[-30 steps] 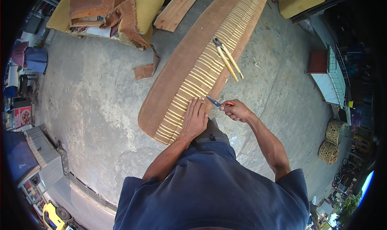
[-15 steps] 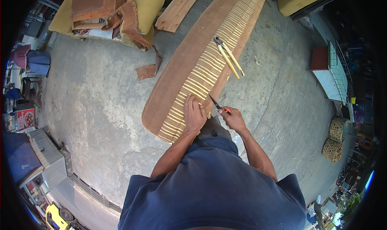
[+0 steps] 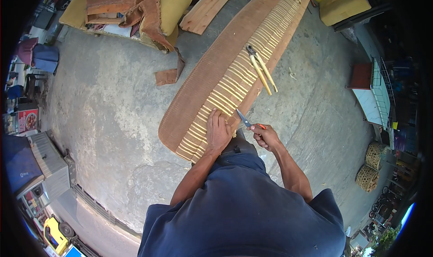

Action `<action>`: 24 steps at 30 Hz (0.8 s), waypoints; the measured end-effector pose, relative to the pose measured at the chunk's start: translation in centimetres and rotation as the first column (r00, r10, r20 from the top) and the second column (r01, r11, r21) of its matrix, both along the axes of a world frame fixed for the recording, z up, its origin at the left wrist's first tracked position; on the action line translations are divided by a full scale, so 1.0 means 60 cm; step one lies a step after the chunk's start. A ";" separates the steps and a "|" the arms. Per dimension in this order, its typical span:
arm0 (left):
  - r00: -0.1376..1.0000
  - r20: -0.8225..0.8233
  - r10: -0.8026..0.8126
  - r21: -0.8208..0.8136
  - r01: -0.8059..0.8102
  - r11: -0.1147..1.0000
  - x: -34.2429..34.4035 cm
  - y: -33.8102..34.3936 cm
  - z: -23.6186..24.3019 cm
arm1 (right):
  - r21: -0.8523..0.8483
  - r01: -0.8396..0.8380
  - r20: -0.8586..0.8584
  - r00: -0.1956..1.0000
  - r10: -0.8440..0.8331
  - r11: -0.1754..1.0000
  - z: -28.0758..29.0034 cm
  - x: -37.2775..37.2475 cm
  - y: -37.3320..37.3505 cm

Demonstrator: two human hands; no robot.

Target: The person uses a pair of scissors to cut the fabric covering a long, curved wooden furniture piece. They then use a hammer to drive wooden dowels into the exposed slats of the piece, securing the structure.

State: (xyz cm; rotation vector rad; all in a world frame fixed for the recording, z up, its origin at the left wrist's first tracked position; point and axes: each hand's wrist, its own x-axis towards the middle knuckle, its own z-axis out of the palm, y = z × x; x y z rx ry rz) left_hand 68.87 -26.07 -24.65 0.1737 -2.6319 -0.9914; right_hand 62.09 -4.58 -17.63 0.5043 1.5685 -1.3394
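A long brown ribbed panel point(image 3: 194, 94) with a rounded near end stretches away from my lap. Rows of pale yellow strips point(image 3: 231, 86) cross its right half. Flat on the near strips rests my left hand point(image 3: 218, 133), fingers extended. My right hand point(image 3: 268, 138) grips a pair of scissors point(image 3: 244, 118) by the orange handle, just off the panel's right edge. Their grey blades point up and left, the tip at the ends of the strips. Farther up the panel lie pincers point(image 3: 260, 70) with pale yellow handles, touched by neither hand.
Concrete floor point(image 3: 108, 112) surrounds me. At the far left stands a yellow cushioned seat point(image 3: 182, 6) with torn brown covering point(image 3: 151, 20) on it. A wooden board point(image 3: 209, 9) lies beside it. Two woven baskets point(image 3: 367, 178) are at the right, a yellow block-shaped cushion point(image 3: 343, 6) at the far right.
My right hand has turned the scissors a little, so the blades show broader. The tip remains near the strip ends. My left hand stays on the panel; the whole view has shifted slightly.
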 end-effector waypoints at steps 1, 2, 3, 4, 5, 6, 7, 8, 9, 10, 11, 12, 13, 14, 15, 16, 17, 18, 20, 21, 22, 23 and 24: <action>1.000 0.007 0.004 -0.009 -0.004 1.000 0.002 0.002 0.000 | -0.011 0.001 0.002 1.000 -0.001 1.000 -0.001 -0.002 0.000; 1.000 0.015 0.008 -0.018 -0.008 1.000 0.003 0.002 -0.002 | -0.017 -0.005 0.000 1.000 0.005 1.000 -0.005 -0.008 -0.002; 1.000 0.015 0.008 -0.026 -0.008 1.000 0.003 0.003 -0.003 | -0.018 -0.007 0.002 1.000 0.007 1.000 -0.009 -0.012 -0.001; 1.000 0.016 0.008 -0.034 -0.007 0.999 0.002 0.004 -0.005 | -0.018 -0.008 0.003 1.000 0.008 1.000 -0.015 -0.016 0.000; 1.000 0.016 0.007 -0.042 -0.006 0.999 0.002 0.005 -0.008 | -0.030 -0.010 0.019 1.000 0.011 0.999 -0.022 -0.022 -0.001; 1.000 0.020 -0.002 -0.046 0.003 0.999 0.000 0.007 -0.006 | -0.041 -0.011 0.033 0.999 0.013 0.999 -0.032 -0.029 -0.003; 1.000 0.025 -0.013 -0.051 0.014 0.999 -0.001 0.007 -0.004 | -0.052 -0.011 0.047 0.999 0.013 0.999 -0.041 -0.035 -0.003; 0.999 0.029 -0.025 -0.055 0.027 0.998 -0.001 0.010 -0.001 | -0.043 -0.016 0.052 0.998 0.018 0.999 -0.050 -0.036 0.001; 0.996 0.052 -0.078 -0.097 0.082 0.992 -0.001 0.008 -0.002 | -0.038 -0.024 0.028 0.999 0.025 0.999 -0.046 -0.040 -0.002; 0.988 0.077 -0.131 -0.138 0.141 0.980 -0.001 0.007 -0.002 | -0.033 -0.029 0.004 1.000 0.029 0.999 -0.041 -0.043 -0.003; 0.977 0.105 -0.185 -0.176 0.201 0.964 -0.001 0.007 -0.002 | -0.028 -0.032 -0.019 0.999 0.031 0.999 -0.038 -0.045 -0.005; 0.953 0.135 -0.272 -0.189 0.294 0.937 -0.003 0.008 0.006 | -0.069 -0.030 -0.040 0.999 0.027 0.997 -0.047 -0.046 -0.001; 0.919 0.165 -0.357 -0.199 0.386 0.901 -0.005 0.010 0.015 | -0.109 -0.027 -0.061 0.998 0.021 0.994 -0.062 -0.049 0.005; 0.877 0.196 -0.440 -0.206 0.475 0.856 -0.008 0.011 0.022 | -0.149 -0.024 -0.082 0.997 0.012 0.989 -0.073 -0.047 0.010; 0.874 0.230 -0.429 -0.223 0.476 0.851 -0.008 0.011 0.019 | -0.189 0.082 -0.100 0.990 -0.102 0.979 -0.075 -0.040 0.011; 0.870 0.264 -0.417 -0.240 0.478 0.845 -0.010 0.011 0.015 | -0.230 0.185 -0.115 0.970 -0.215 0.956 -0.078 -0.030 0.011; 0.865 0.297 -0.404 -0.257 0.480 0.839 -0.009 0.011 0.012 | -0.271 0.283 -0.125 0.937 -0.326 0.920 -0.079 -0.019 0.012; 0.862 0.306 -0.403 -0.269 0.485 0.832 -0.008 0.011 0.012 | -0.282 0.436 -0.098 0.873 -0.478 0.855 -0.082 -0.003 0.027; 0.863 0.316 -0.395 -0.296 0.485 0.823 -0.009 0.012 0.011 | -0.295 0.692 -0.047 0.678 -0.734 0.659 -0.095 0.049 0.096; 0.861 0.318 -0.398 -0.300 0.489 0.819 -0.008 0.015 0.008 | -0.200 0.785 -0.096 0.580 -0.809 0.586 -0.128 0.088 0.149; 0.858 0.326 -0.397 -0.301 0.493 0.817 0.001 0.017 0.005 | -0.076 0.883 -0.119 0.453 -0.884 0.462 -0.155 0.128 0.197; 0.862 0.322 -0.392 -0.311 0.487 0.816 -0.004 0.015 0.004 | 0.029 0.951 -0.093 0.310 -0.946 0.309 -0.170 0.163 0.236; 0.862 0.325 -0.389 -0.321 0.487 0.812 -0.010 0.013 0.003 | 0.088 0.971 -0.072 0.227 -0.971 0.221 -0.170 0.169 0.233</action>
